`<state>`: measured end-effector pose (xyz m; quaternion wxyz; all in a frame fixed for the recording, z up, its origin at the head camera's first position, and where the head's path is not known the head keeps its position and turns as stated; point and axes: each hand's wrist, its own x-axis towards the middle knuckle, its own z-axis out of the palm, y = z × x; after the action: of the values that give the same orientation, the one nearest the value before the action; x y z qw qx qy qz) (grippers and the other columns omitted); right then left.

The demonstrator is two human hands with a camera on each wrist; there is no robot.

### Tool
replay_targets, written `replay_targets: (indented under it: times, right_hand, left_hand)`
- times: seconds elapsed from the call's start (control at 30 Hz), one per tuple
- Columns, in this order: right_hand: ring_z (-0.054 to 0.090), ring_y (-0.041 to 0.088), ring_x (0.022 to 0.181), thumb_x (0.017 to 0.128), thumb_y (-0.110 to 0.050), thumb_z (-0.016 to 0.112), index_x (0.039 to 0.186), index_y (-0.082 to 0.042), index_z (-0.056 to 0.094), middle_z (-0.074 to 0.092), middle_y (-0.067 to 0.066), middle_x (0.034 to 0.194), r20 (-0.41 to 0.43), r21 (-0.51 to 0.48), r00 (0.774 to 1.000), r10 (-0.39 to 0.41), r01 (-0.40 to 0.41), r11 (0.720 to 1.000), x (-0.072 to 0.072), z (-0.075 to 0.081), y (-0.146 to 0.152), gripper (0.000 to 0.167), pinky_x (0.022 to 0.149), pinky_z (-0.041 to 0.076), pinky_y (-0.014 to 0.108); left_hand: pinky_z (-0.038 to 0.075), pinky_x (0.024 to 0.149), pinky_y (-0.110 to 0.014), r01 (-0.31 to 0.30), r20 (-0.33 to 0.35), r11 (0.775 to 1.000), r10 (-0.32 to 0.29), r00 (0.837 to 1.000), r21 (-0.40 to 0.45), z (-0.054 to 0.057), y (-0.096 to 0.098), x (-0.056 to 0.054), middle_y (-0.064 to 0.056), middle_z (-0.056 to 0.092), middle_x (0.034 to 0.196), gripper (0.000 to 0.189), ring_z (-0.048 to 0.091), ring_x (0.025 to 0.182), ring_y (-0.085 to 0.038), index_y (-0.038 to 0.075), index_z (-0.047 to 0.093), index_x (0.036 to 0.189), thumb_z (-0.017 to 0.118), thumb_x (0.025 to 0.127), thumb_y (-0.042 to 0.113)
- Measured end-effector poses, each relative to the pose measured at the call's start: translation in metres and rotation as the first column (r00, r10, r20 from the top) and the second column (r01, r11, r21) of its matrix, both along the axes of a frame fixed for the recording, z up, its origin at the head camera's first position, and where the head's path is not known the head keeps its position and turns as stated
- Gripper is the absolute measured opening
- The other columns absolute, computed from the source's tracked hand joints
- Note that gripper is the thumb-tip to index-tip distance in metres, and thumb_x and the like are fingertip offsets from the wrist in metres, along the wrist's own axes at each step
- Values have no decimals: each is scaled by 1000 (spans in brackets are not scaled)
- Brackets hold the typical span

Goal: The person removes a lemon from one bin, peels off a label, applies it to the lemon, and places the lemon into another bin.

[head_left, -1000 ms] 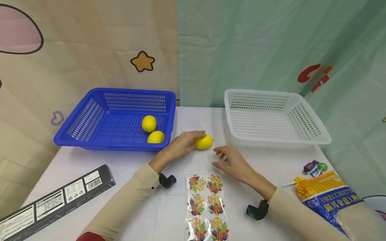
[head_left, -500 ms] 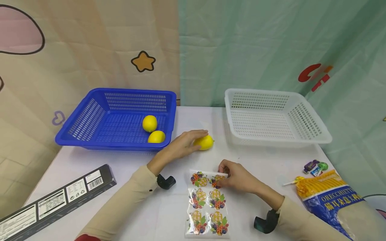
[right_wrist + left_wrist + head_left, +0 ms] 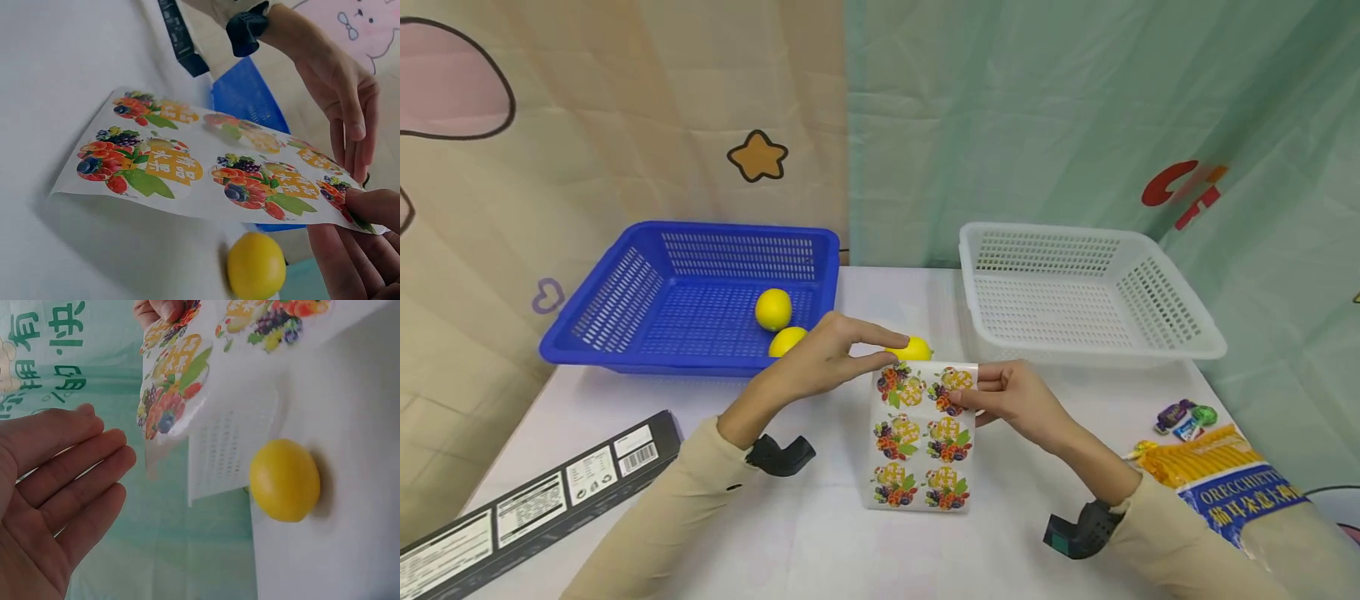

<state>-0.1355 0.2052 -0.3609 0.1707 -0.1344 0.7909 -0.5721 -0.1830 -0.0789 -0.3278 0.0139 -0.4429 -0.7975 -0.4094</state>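
A sheet of fruit stickers [image 3: 922, 442] is lifted off the table, its upper right corner pinched by my right hand [image 3: 1022, 404]. In the right wrist view the sheet [image 3: 206, 169] slants, printed side showing. My left hand [image 3: 820, 354] is near the sheet's upper left corner, thumb and fingers spread; the left wrist view shows the left hand [image 3: 62, 481] with straight fingers and nothing in it. Behind the sheet's top edge a lemon [image 3: 913, 349] lies on the table, partly hidden. That lemon [image 3: 285, 480] stands apart from the left hand.
At the back left is a blue basket [image 3: 647, 360] with two lemons [image 3: 773, 309] inside. A white basket [image 3: 1097, 354] stands at the back right. A long dark box [image 3: 542, 500] lies at left. Wrapped candies [image 3: 1183, 418] and a pasta bag [image 3: 1232, 492] are at right.
My right hand took the sticker sheet's upper corner and raised the sheet from the table, moving it up toward the lemon. My left hand came off the lemon and drew slightly left.
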Motion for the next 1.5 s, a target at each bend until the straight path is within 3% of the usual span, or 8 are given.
replay_targets:
  times: [0.17,0.57,0.8,1.07,1.17,1.3,1.37,1.5]
  right_hand:
    - [71,18,81,89,-13,73,110,8,69,74,16,93,-48,-16,999,1,-2,1000,1,15,-1,30,68,59,37]
    - [71,18,80,89,-13,73,108,9,69,74,17,93,-53,-32,999,6,-7,999,5,18,-2,29,65,60,38]
    - [72,20,68,89,-16,73,106,8,68,74,16,88,144,-50,989,-12,20,999,1,-3,-3,31,59,59,38]
    - [72,19,67,90,-21,72,96,5,67,74,15,87,381,-96,918,108,-77,992,14,-44,-8,27,61,59,33]
    - [69,19,58,89,-29,73,87,2,69,72,11,74,266,111,958,110,-143,983,18,-45,-8,31,55,58,33]
    - [62,17,49,87,-38,74,81,-5,67,64,3,59,5,437,997,73,-68,897,13,-38,-3,34,46,51,31]
    - [63,17,55,87,-35,74,88,-4,68,65,2,65,-100,478,994,42,10,878,5,-36,2,31,49,50,31]
    - [69,25,88,89,-23,73,114,4,64,70,12,99,-220,399,975,0,90,912,-16,-41,12,38,73,57,35]
  left_hand:
    - [55,84,-27,27,-32,1000,-27,999,-6,11,3,8,-9,73,107,23,70,100,-18,0,74,110,73,87,3]
    - [56,83,-29,-7,-85,999,2,996,-51,11,7,10,-8,74,106,14,70,101,-20,4,76,100,74,86,5]
    - [54,89,-30,16,-48,1000,-16,999,-8,11,4,10,-5,75,99,10,70,97,-16,5,75,97,71,88,2]
    - [56,80,-24,21,59,999,-23,998,34,9,3,9,-3,75,90,8,70,83,-11,3,74,97,68,91,3]
    - [56,79,-24,-5,81,999,2,997,33,9,2,8,-4,74,90,7,71,82,-12,2,73,97,69,91,3]
    - [57,77,-26,-36,118,999,33,992,18,8,3,7,-4,74,89,6,70,81,-12,2,73,95,69,90,3]
    - [57,76,-26,-51,143,999,50,988,5,7,3,7,-3,74,89,5,70,81,-12,3,72,95,69,90,3]
    - [56,72,-28,-80,205,997,81,975,-13,6,3,8,-3,75,88,4,71,82,-13,5,68,93,69,90,5]
